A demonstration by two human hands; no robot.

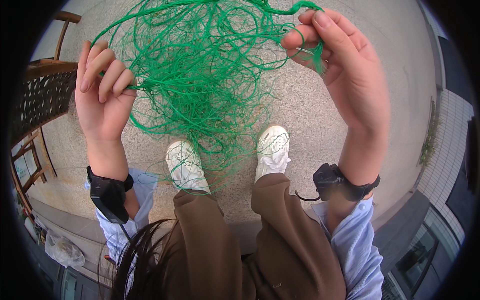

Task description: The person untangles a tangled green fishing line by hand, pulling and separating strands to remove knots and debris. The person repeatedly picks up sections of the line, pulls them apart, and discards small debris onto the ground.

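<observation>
A large tangle of thin green cord (pixel 195 82) spreads before me, between my raised hands and above my feet. My left hand (pixel 105 82) has its fingers curled around green strands; one thick twisted strand runs from it across the top of the view. At the upper right, my right hand (pixel 337 48) pinches that thicker rope (pixel 296 7) between thumb and fingers. A frayed, tufted end (pixel 318 60) hangs below the right fingertips, near a small loop of cord. How much of the tangle rests on the floor, I cannot tell.
My white shoes (pixel 273 150) stand on a speckled stone floor (pixel 300 101), with loose strands over them. A wooden chair with a woven seat (pixel 45 93) is at the left. A clear plastic bag (pixel 63 249) lies at the lower left. A tiled wall (pixel 446 150) runs along the right.
</observation>
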